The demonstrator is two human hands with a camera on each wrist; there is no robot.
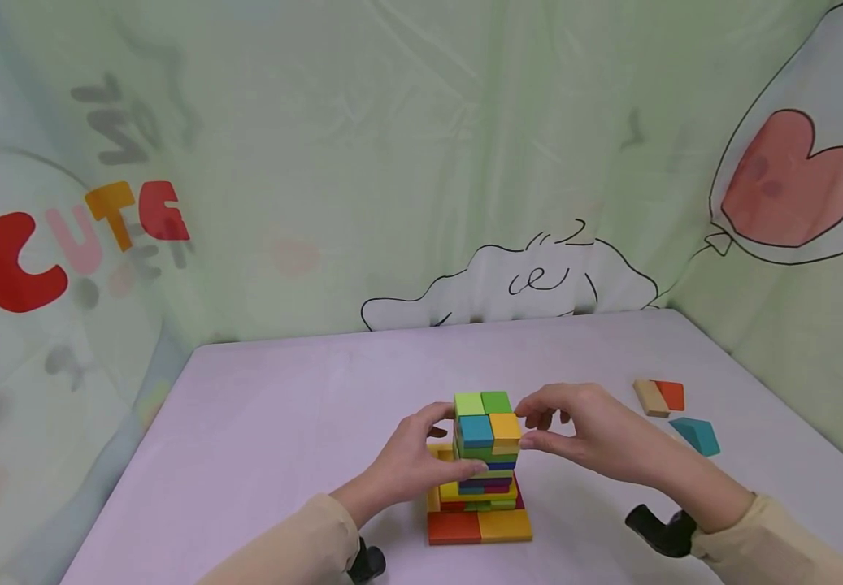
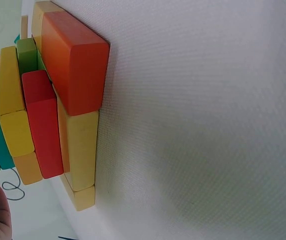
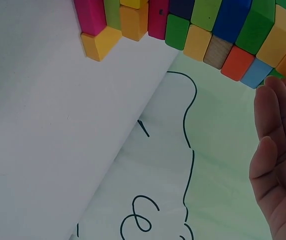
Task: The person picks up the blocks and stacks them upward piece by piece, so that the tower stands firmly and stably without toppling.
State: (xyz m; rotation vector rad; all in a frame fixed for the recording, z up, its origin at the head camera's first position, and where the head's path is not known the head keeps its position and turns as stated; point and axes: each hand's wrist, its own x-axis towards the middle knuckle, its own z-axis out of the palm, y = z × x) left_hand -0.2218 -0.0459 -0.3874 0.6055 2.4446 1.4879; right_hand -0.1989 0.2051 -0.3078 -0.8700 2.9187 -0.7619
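Note:
A tower of coloured wooden blocks (image 1: 497,449) stands on the table, its lower layers wider than its upper ones. On top are two green blocks (image 1: 483,403), with a blue block (image 1: 476,431) and an orange-yellow block (image 1: 505,427) in front of them. My left hand (image 1: 415,461) holds the tower from the left, thumb across the front and fingers at the rear left side. At the upper right side, my right hand (image 1: 584,424) touches the tower with its fingertips and thumb, the fingers loosely bent. The left wrist view shows the lower layers, including a red block (image 2: 45,130).
On the right part of the table lie a plain wood block (image 1: 650,399), an orange block (image 1: 671,395) and a teal block (image 1: 697,437). The light purple table (image 1: 304,414) ends at a printed cloth backdrop (image 1: 319,179). Black wrist devices (image 1: 661,532) are worn near the sleeves.

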